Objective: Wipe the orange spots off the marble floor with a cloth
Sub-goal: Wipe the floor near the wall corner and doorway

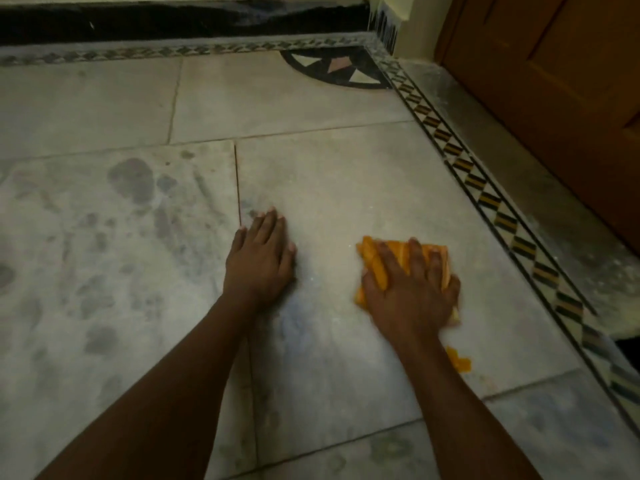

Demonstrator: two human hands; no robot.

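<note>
1. Head view showed the floor [329, 174], pale marble slabs with grey smudges on the left slab and no clear orange spots on the bare stone; the dim light made small marks hard to tell, so how much wiping was left could not be judged with certainty.
2. Along the right ran a patterned border [485, 188], and beyond it a wooden door [554, 81]; a dark skirting [173, 19] closed the far side. Open floor lay to the left, far and near of the hands; room to the right was tighter.
3. Right hand [412, 289] pressed flat on the cloth, fingers spread wide over it, on the right-hand slab near the border but apart from it.
4. Left hand [259, 258] rested on the floor just left of it, fingers straight and close together, holding nothing, likely bracing.
5. Orange cloth [374, 261] lay bunched under the right hand, touching the floor.
6. One orange scrap [459, 362] showed just near of the right wrist; spot or cloth end, I could not tell.
</note>
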